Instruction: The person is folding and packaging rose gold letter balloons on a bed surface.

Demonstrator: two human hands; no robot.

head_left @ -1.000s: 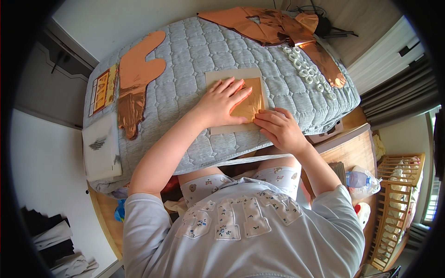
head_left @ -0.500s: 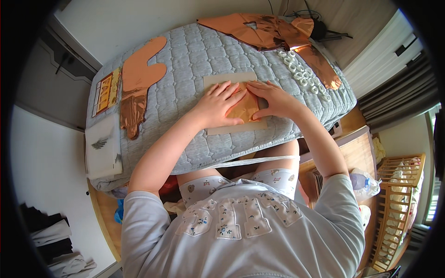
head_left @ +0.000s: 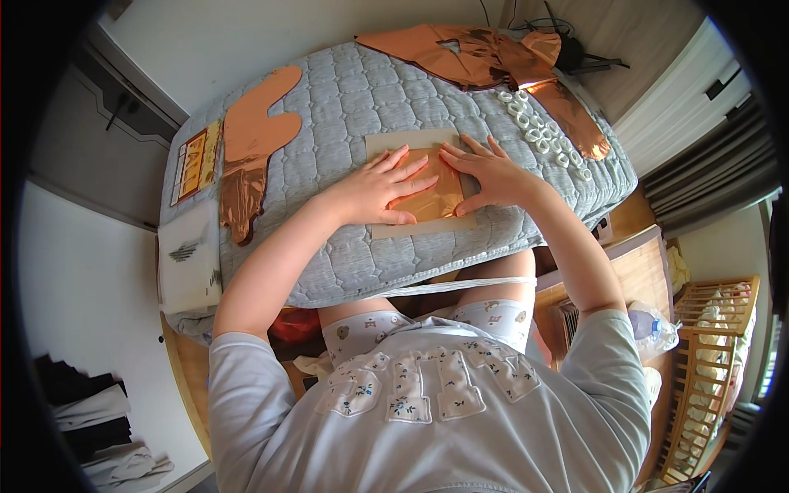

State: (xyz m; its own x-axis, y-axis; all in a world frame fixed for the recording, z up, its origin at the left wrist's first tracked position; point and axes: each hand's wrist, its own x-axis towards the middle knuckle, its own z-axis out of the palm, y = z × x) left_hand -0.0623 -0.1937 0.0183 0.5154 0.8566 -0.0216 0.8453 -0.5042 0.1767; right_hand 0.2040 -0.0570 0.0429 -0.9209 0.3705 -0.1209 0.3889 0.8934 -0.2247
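Note:
A folded, shiny copper-coloured foil piece lies flat on a grey-brown cardboard sheet, which rests on the quilted mattress. My left hand is spread over the foil's left side, fingertips on it and thumb low near its corner. Across from it, my right hand lies with fingers apart along the foil's right edge. Both palms face down and neither hand grips anything. Parts of the foil and card are hidden beneath my fingers.
On the grey mattress lie a flat copper foil balloon at left and larger foil balloons at the far right. Several white ribbon rolls sit at right. A yellow printed packet and a whitish plastic bag are at far left.
My hands have slid apart, the left one leftward and the right one slightly rightward with its fingers more spread. More of the flattened foil shows between them.

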